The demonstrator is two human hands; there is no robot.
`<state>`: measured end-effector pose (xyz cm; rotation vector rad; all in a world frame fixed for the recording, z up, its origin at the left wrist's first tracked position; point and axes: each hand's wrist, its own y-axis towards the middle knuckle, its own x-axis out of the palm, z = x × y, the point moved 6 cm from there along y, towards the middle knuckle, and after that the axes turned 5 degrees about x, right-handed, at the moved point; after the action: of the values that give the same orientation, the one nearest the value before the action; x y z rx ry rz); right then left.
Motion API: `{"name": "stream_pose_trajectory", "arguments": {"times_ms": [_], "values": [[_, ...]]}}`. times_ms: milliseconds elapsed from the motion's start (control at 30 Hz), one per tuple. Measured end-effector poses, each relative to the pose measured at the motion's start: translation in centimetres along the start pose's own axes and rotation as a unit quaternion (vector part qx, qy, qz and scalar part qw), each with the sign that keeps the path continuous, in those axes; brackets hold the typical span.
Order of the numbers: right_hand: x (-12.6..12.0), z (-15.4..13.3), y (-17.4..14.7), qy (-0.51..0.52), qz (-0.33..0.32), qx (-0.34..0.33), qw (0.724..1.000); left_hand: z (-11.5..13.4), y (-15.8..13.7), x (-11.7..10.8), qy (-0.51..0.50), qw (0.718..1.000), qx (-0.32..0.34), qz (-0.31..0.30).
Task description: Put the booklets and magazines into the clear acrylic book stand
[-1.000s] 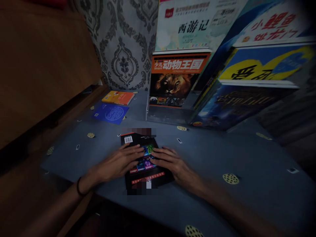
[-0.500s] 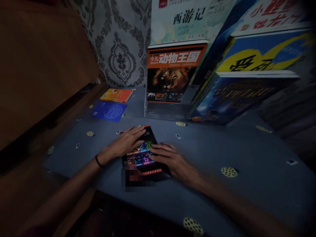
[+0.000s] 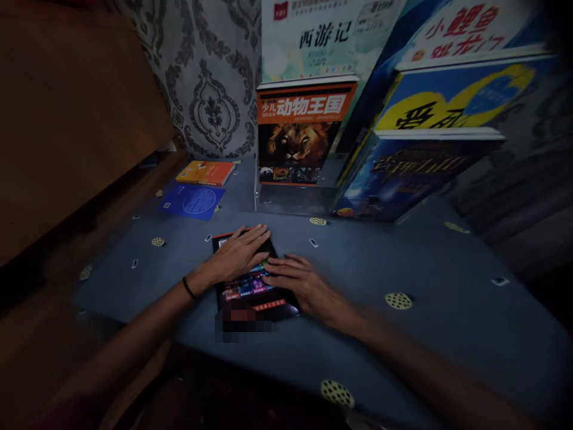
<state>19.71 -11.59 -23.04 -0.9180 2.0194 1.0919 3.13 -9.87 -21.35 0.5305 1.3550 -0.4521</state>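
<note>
A black book (image 3: 268, 306) with red strips and rows of small colourful pictures lies flat on the table before me. Across its upper part rests my left hand (image 3: 237, 254), fingers stretched out and palm down, a dark band on the wrist. My right hand (image 3: 302, 283) lies over the book's right side with its fingers extended and slightly apart. Both hands touch the book without gripping it. Part of the cover is hidden under the hands, and a pixelated patch hides its lower left corner.
The table has a blue-grey cloth (image 3: 358, 263) with yellow dotted shapes. At the back, a clear stand (image 3: 290, 200) holds several upright books, including a lion-covered book (image 3: 299, 140) and a dark blue book (image 3: 403, 176). An orange book (image 3: 206, 172) and a blue book (image 3: 192, 201) lie at the back left.
My left hand has slid slightly right across the book, uncovering its upper left corner. The right hand stays on the right side. The whole view has shifted a little.
</note>
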Motion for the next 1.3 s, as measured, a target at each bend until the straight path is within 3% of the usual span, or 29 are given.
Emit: {"name": "stream_pose_trajectory", "arguments": {"times_ms": [233,400,800,1067,1300], "values": [[-2.5,0.2,0.7,0.143,0.043,0.117,0.982,0.9,-0.6,0.1,0.001,1.0,0.013,-0.028],[-2.5,0.9,0.8,0.225,0.054,0.18,0.956,3.0,-2.0,-0.1,-0.006,0.998,0.034,-0.054],[-2.2,1.2,0.7,0.195,0.051,0.173,0.964,7.6,-6.1,-0.2,-0.026,0.997,0.062,-0.036],[-2.1,0.6,0.8,0.112,0.057,0.122,0.985,10.5,-8.7,-0.2,-0.066,0.991,0.078,-0.081],[-1.4,-0.1,0.4,0.045,0.031,0.084,0.995,12.0,-11.1,-0.4,-0.091,0.99,0.074,-0.076]]}}
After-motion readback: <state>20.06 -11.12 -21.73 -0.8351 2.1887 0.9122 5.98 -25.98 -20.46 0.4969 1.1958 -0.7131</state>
